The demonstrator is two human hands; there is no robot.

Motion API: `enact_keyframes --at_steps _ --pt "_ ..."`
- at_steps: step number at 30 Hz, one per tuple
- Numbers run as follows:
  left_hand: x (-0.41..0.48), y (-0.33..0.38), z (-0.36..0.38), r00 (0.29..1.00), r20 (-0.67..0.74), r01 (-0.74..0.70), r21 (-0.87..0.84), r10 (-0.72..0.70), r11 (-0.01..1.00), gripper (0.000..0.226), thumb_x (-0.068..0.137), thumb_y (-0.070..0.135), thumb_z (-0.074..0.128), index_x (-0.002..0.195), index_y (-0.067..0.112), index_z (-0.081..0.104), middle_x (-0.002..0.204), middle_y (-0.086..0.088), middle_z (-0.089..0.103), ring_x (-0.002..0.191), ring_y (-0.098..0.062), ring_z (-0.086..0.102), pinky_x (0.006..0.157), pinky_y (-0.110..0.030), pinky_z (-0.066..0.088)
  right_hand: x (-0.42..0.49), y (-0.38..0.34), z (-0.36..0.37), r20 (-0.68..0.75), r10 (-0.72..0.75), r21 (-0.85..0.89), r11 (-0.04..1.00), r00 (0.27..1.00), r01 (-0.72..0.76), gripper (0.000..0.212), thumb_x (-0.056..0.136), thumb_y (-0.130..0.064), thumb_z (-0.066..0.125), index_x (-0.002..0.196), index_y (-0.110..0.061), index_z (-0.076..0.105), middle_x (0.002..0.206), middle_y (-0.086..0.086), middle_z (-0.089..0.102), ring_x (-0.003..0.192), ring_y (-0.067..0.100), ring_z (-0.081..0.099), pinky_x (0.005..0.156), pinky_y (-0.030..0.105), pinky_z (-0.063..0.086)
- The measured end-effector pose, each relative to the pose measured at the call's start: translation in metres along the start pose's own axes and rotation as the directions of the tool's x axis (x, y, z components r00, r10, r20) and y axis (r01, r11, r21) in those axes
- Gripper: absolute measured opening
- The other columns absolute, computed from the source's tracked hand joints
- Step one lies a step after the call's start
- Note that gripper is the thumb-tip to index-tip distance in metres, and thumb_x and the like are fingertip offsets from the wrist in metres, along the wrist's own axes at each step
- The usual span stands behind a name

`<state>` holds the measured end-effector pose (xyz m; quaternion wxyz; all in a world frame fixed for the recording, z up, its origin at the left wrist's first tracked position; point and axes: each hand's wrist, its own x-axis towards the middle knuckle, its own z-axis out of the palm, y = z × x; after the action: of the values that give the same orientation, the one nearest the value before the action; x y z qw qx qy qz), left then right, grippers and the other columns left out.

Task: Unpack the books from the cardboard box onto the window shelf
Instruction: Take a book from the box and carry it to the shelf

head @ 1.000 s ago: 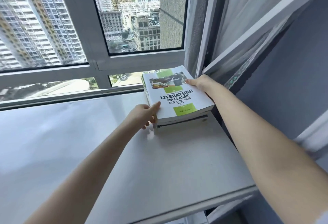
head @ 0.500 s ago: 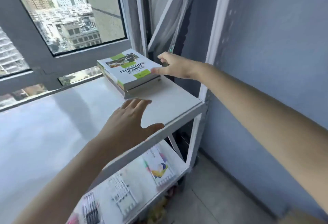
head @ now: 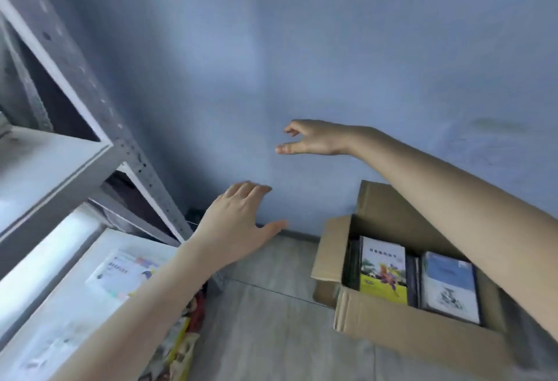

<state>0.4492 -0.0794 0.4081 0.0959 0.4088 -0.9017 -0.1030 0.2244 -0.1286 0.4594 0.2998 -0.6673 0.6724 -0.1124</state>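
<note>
A: Start with the biggest thing. What fills the view?

B: The blue wall (head: 302, 48), from ten o'clock round to three. Next in size is the metal shelf unit (head: 54, 163) at nine o'clock; its upper board is probably the window shelf, though the window is out of view, so I say that as a guess.

A: And the cardboard box (head: 401, 338)?

B: On the wooden floor (head: 271, 320) at four o'clock, against the wall, flaps folded open. It sits close beside the shelf, likely so each trip is only a turn of the body.

A: Are there books left in it?

B: Yes. A yellow-green book (head: 383, 269) and a blue book (head: 450, 287) lie face up side by side, with darker ones packed around them. So the task is, I judge, only partly done.

A: The hands?

B: The right arm crosses above the box; the right hand (head: 314, 139) hangs near the centre, in front of the wall, its grip loosely spread and holding nothing. The left hand (head: 238, 223) sits at six o'clock of it, fingers splayed, grip likewise empty, over the corner of the lower shelf (head: 60, 305).

A: Why held so?

B: Both look free for the next book; the nearest face-up covers would be the easy pick.

A: Anything smaller?

B: A pale booklet (head: 126, 272) on that lower shelf; its print is too blurred to read.
</note>
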Motion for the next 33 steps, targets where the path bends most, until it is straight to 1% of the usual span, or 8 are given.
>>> enact_keyframes --at_steps 7,12,14,17,22,27,30,33 --pt "0.102 0.113 0.137 0.963 0.268 -0.012 -0.066 0.029 0.998 0.069 0.083 0.064 0.048 0.139 0.024 0.039 0.143 0.004 0.044 0.135 -0.015 0.032 0.108 -0.031 0.028 -0.049 0.235 -0.014 0.018 0.241 0.118 0.963 0.970 -0.242 0.073 0.086 -0.057 0.052 0.143 -0.014 0.034 0.149 0.004 0.038 0.135 0.020 0.037 0.103 0.030 0.032" --pt "0.146 0.152 0.243 0.901 0.434 0.029 -0.060 0.000 0.998 0.068 0.084 0.062 0.049 0.140 0.023 0.039 0.143 0.004 0.043 0.137 -0.016 0.030 0.109 -0.032 0.028 -0.061 0.362 0.026 0.106 0.406 0.253 0.872 0.908 -0.420 0.074 0.084 -0.058 0.055 0.142 -0.017 0.036 0.148 0.002 0.040 0.133 0.019 0.041 0.107 0.034 0.034" --pt "0.163 0.159 0.287 0.873 0.487 0.035 -0.056 -0.004 0.998 0.068 0.085 0.061 0.049 0.140 0.023 0.039 0.142 0.002 0.045 0.135 -0.017 0.033 0.108 -0.032 0.030 -0.057 0.406 0.055 0.147 0.456 0.306 0.823 0.878 -0.479 0.072 0.084 -0.057 0.055 0.141 -0.018 0.037 0.147 0.001 0.041 0.132 0.018 0.041 0.103 0.031 0.034" --pt "0.183 0.158 0.355 0.840 0.542 0.039 -0.053 -0.004 0.998 0.066 0.085 0.059 0.050 0.139 0.021 0.039 0.140 0.001 0.046 0.133 -0.019 0.036 0.105 -0.035 0.035 -0.043 0.460 0.107 0.201 0.513 0.391 0.739 0.834 -0.549 0.071 0.085 -0.055 0.057 0.142 -0.017 0.037 0.147 0.003 0.041 0.132 0.019 0.041 0.095 0.027 0.035" --pt "0.198 0.136 0.480 0.742 0.670 0.078 -0.037 -0.034 0.996 0.070 0.086 0.058 0.051 0.141 0.018 0.036 0.142 -0.004 0.045 0.132 -0.022 0.037 0.102 -0.037 0.038 -0.024 0.540 0.211 0.232 0.627 0.449 0.609 0.743 -0.654 0.074 0.085 -0.055 0.056 0.144 -0.015 0.034 0.150 0.003 0.036 0.134 0.021 0.038 0.100 0.034 0.036" --pt "0.191 0.119 0.578 0.624 0.775 0.239 -0.061 -0.105 0.969 0.073 0.086 0.053 0.055 0.142 0.012 0.033 0.140 -0.009 0.047 0.127 -0.027 0.045 0.101 -0.037 0.041 -0.018 0.597 0.303 0.185 0.765 0.430 0.501 0.616 -0.751 0.073 0.086 -0.051 0.057 0.143 -0.011 0.034 0.148 0.011 0.036 0.133 0.027 0.038 0.105 0.037 0.035" --pt "0.186 0.114 0.618 0.589 0.798 0.302 -0.072 -0.127 0.951 0.062 0.087 0.047 0.057 0.136 0.013 0.039 0.133 -0.011 0.052 0.121 -0.029 0.050 0.096 -0.037 0.044 -0.017 0.619 0.343 0.137 0.839 0.424 0.430 0.526 -0.797 0.060 0.088 -0.047 0.056 0.130 -0.005 0.046 0.133 0.016 0.048 0.119 0.029 0.049 0.091 0.034 0.041" --pt "0.181 0.116 0.644 0.579 0.801 0.350 -0.078 -0.150 0.933 0.054 0.088 0.042 0.057 0.130 0.012 0.043 0.129 -0.011 0.054 0.118 -0.030 0.052 0.093 -0.038 0.046 -0.016 0.632 0.372 0.170 0.854 0.458 0.374 0.492 -0.806 0.047 0.090 -0.044 0.054 0.118 -0.006 0.052 0.119 0.013 0.056 0.105 0.028 0.057 0.080 0.032 0.044"
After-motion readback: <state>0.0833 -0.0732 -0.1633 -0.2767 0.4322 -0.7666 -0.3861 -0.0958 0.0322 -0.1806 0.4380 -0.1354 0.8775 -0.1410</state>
